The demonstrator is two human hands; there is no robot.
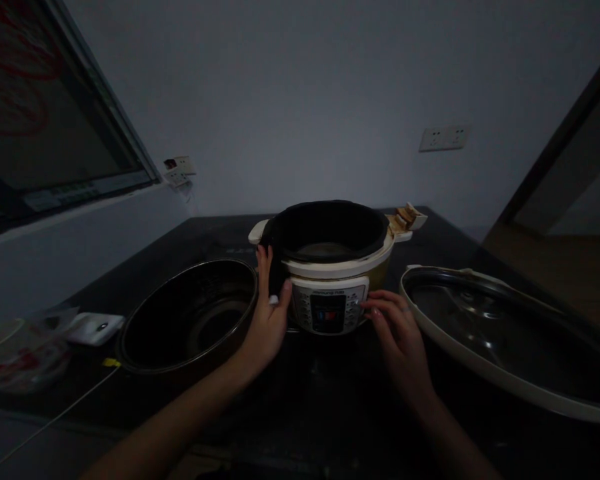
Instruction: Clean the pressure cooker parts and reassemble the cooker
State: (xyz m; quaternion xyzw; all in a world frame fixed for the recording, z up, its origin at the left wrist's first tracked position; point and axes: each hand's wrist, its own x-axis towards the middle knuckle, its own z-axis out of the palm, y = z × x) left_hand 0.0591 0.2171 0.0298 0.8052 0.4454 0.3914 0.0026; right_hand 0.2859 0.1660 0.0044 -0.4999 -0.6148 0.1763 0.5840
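The yellow-and-white Joyoung electric cooker [333,268] stood upright on the black tabletop [325,393], its round, dark cavity [330,230] gaping upward, the silver-grey control panel [305,313] facing front, and a brown-stained bracket [405,219] jutting from its right side.

The button words [304,311] on the cooker [335,269] are too tiny to read, the lid [490,320] runs off the right side, and the plastic bag [35,363] and window [55,100] get cut off on the left.
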